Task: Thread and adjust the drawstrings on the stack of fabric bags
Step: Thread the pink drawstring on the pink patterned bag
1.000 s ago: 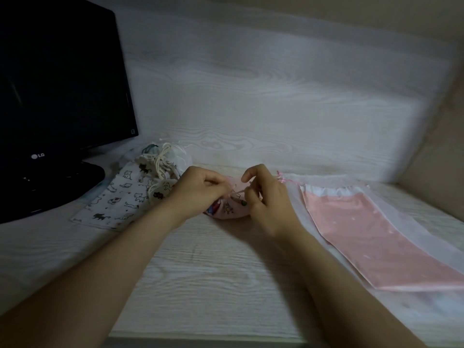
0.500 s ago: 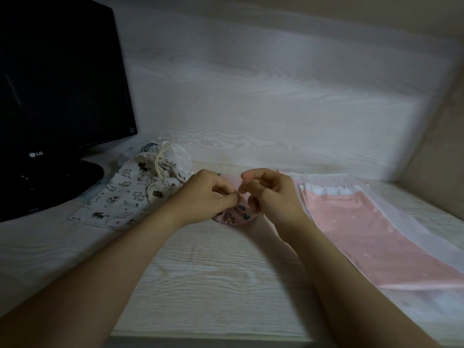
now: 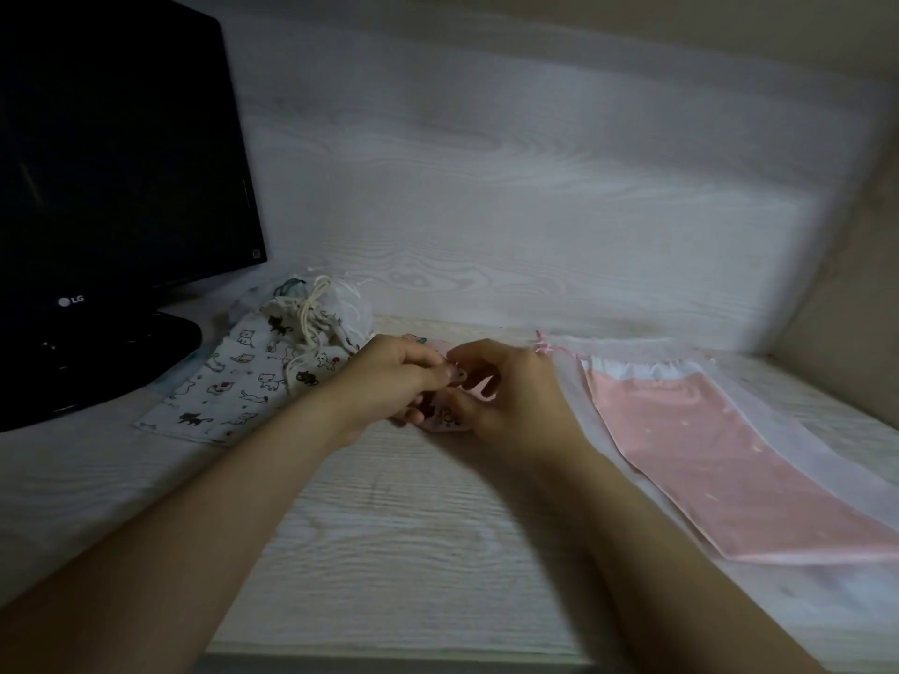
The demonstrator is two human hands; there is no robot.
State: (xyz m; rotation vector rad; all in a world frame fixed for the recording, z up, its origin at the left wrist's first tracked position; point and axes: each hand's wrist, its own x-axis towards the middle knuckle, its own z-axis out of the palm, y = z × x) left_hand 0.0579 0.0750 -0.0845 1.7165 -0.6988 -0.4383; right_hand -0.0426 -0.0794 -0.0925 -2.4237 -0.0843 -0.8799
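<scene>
A small bag (image 3: 446, 417) of pink printed cloth is held at the centre of the frame, just above the desk (image 3: 389, 537), between 2 hands. The left hand (image 3: 396, 377) is seen with its fingers curled and its thumb and forefinger pressed together at the bag's upper edge. The right hand (image 3: 508, 398) is curled round the bag from the other side, its fingertips close to those of the left. Whether a cord or only cloth is pinched cannot be told, as the spot is covered by the fingers. Left of the hands, a cat bag (image 3: 243, 381), white with small cat prints, is laid flat, its neck gathered and its cream cord (image 3: 311, 313) looped over it. Sheer white cloth (image 3: 352, 304) is bunched just behind that neck. Right of the hands, a pink bag (image 3: 705, 449) is laid flat on a larger sheer bag (image 3: 822, 484), and a pink cord end (image 3: 542, 345) shows at its upper left corner. A dark monitor (image 3: 112, 163) is stood at the upper left of the frame, and a pale wood-grain panel (image 3: 486, 187) is seen behind the desk.
</scene>
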